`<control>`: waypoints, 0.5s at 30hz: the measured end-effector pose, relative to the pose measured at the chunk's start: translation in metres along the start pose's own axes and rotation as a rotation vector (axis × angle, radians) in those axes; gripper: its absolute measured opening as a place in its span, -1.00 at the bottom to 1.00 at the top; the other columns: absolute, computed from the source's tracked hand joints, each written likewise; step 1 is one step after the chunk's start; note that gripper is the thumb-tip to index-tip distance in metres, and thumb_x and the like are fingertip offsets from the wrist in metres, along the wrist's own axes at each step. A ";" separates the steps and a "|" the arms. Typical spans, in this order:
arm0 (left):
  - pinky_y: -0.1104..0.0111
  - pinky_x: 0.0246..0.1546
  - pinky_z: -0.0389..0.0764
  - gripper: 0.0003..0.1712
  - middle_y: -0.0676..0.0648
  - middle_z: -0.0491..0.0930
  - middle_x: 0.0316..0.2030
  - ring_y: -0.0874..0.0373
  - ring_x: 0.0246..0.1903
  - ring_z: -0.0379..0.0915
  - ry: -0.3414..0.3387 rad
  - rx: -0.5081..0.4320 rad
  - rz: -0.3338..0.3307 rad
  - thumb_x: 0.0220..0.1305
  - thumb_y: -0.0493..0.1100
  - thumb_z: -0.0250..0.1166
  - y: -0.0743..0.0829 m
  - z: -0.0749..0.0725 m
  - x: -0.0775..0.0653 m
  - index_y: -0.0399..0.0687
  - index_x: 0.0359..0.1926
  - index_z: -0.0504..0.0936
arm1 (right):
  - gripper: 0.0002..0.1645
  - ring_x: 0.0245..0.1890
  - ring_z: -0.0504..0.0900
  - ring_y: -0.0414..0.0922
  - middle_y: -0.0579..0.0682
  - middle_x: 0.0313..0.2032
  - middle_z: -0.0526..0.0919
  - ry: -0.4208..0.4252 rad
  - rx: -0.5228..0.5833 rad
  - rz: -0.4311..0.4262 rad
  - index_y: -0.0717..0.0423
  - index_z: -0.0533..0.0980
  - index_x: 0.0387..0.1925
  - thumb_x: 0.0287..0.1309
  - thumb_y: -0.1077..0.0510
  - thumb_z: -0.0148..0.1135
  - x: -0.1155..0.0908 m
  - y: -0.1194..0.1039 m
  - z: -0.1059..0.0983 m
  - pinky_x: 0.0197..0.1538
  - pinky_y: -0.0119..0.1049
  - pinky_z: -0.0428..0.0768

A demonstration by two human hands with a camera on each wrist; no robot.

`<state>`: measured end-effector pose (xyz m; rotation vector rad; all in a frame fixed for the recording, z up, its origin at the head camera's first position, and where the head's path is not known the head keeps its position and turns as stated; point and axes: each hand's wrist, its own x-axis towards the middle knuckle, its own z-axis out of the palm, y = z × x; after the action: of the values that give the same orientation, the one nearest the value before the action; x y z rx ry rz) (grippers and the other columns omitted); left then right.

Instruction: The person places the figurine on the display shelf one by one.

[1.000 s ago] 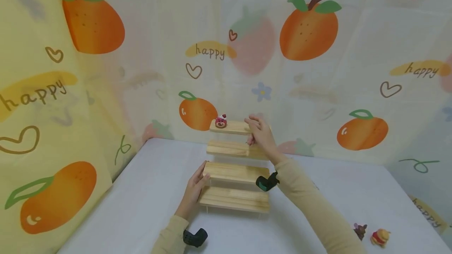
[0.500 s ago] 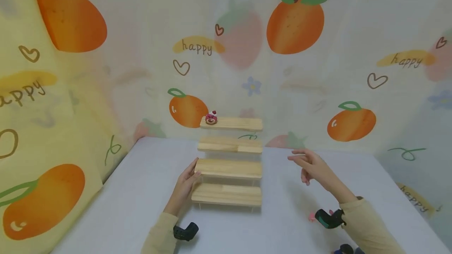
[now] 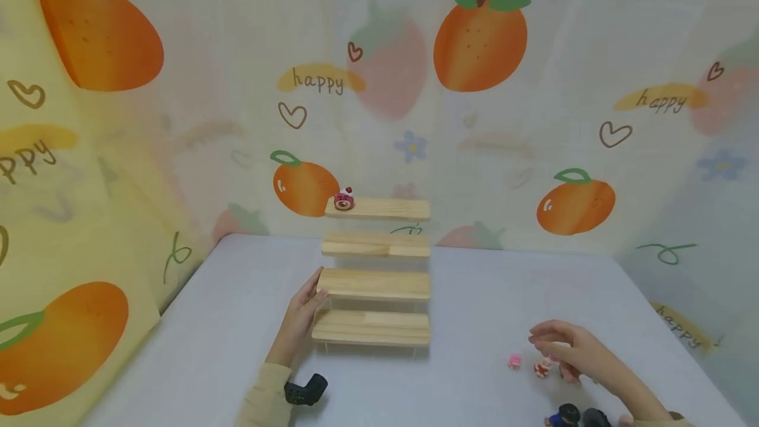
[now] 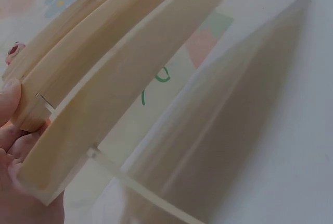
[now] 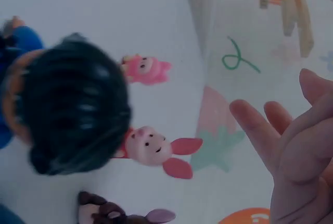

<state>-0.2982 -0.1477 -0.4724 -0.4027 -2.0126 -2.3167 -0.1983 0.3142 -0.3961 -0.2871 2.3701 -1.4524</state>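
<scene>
A four-tier wooden step shelf (image 3: 373,285) stands on the white table. A small pink bear figure (image 3: 343,199) sits at the left end of its top tier. My left hand (image 3: 304,303) rests with straight fingers against the shelf's left end, thumb on the third tier; the left wrist view shows fingertips (image 4: 11,96) on the board ends (image 4: 36,117). My right hand (image 3: 557,346) hovers empty, fingers loosely curved, just above a piglet figure (image 3: 542,368) lying on the table. The right wrist view shows that piglet (image 5: 151,148) beside my spread fingers (image 5: 255,130).
A small pink figure (image 3: 514,362) lies left of the piglet and shows again (image 5: 143,70) in the right wrist view. A dark-haired figure (image 3: 567,414) and a brown one (image 5: 112,214) stand near the table's front edge. Fruit-print curtains (image 3: 178,117) close in the table.
My right hand left the shelf's top tier and came down to the right, over the figures on the table. The left hand stayed on the shelf's left end.
</scene>
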 end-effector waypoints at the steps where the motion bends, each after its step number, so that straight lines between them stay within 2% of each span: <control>1: 0.31 0.21 -0.03 -0.34 -0.23 -0.05 0.31 -0.01 0.28 -0.15 0.001 -0.001 0.008 0.30 -0.23 0.04 0.001 -0.001 -0.001 -0.33 0.32 -0.01 | -0.49 -0.81 0.33 -0.20 0.31 -0.11 0.50 -0.009 0.010 0.006 0.50 0.29 0.00 0.24 0.10 0.03 -0.002 0.002 0.001 -0.75 -0.33 0.41; 5: 0.31 0.22 -0.07 -0.33 -0.19 -0.06 0.32 0.03 0.28 -0.16 -0.004 -0.009 0.008 0.31 -0.20 0.04 0.002 -0.004 0.000 -0.30 0.33 -0.02 | -0.50 -0.81 0.33 -0.22 0.27 -0.18 0.54 -0.048 0.006 0.002 0.51 0.33 -0.05 0.22 0.10 0.06 -0.008 0.006 0.003 -0.76 -0.35 0.41; 7: 0.31 0.22 -0.08 -0.33 -0.18 -0.06 0.32 0.05 0.28 -0.16 -0.001 -0.024 0.001 0.31 -0.20 0.04 0.002 -0.004 0.002 -0.30 0.33 -0.02 | -0.53 -0.81 0.33 -0.22 0.22 -0.22 0.55 -0.065 -0.017 0.031 0.47 0.37 -0.08 0.19 0.09 0.09 -0.014 0.008 0.003 -0.75 -0.38 0.40; 10: 0.31 0.23 -0.10 -0.35 -0.18 -0.08 0.32 0.06 0.29 -0.17 0.005 -0.051 -0.012 0.31 -0.24 0.02 0.001 -0.002 0.002 -0.30 0.33 -0.03 | -0.53 -0.78 0.28 -0.22 0.13 -0.22 0.55 -0.064 -0.068 0.181 0.35 0.44 -0.12 0.07 0.04 0.22 -0.026 0.015 0.007 -0.70 -0.42 0.37; 11: 0.31 0.23 -0.11 -0.35 -0.18 -0.08 0.32 0.06 0.29 -0.18 0.005 -0.057 -0.014 0.31 -0.25 0.02 0.000 -0.002 0.002 -0.31 0.33 -0.03 | -0.54 -0.73 0.32 -0.20 0.10 -0.22 0.55 -0.046 -0.092 0.252 0.30 0.46 -0.14 0.01 0.05 0.27 -0.029 0.017 0.010 -0.63 -0.39 0.43; 14: 0.31 0.23 -0.12 -0.35 -0.19 -0.10 0.33 0.05 0.29 -0.20 0.004 -0.058 -0.020 0.32 -0.25 0.02 0.000 0.000 0.001 -0.32 0.33 -0.04 | -0.63 -0.56 0.41 -0.12 0.06 -0.23 0.53 -0.005 -0.106 0.436 0.22 0.48 -0.18 -0.07 0.16 0.31 -0.036 0.022 0.020 -0.43 -0.29 0.52; 15: 0.32 0.23 -0.12 -0.34 -0.17 -0.09 0.33 0.07 0.29 -0.20 0.007 -0.051 -0.024 0.31 -0.23 0.03 0.000 0.000 0.000 -0.30 0.33 -0.04 | -0.65 -0.50 0.42 -0.11 0.07 -0.23 0.53 -0.002 -0.102 0.463 0.22 0.48 -0.18 -0.07 0.23 0.30 -0.037 0.023 0.022 -0.38 -0.25 0.54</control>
<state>-0.2982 -0.1474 -0.4719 -0.3745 -1.9706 -2.3841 -0.1558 0.3196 -0.4187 0.2247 2.3072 -1.1142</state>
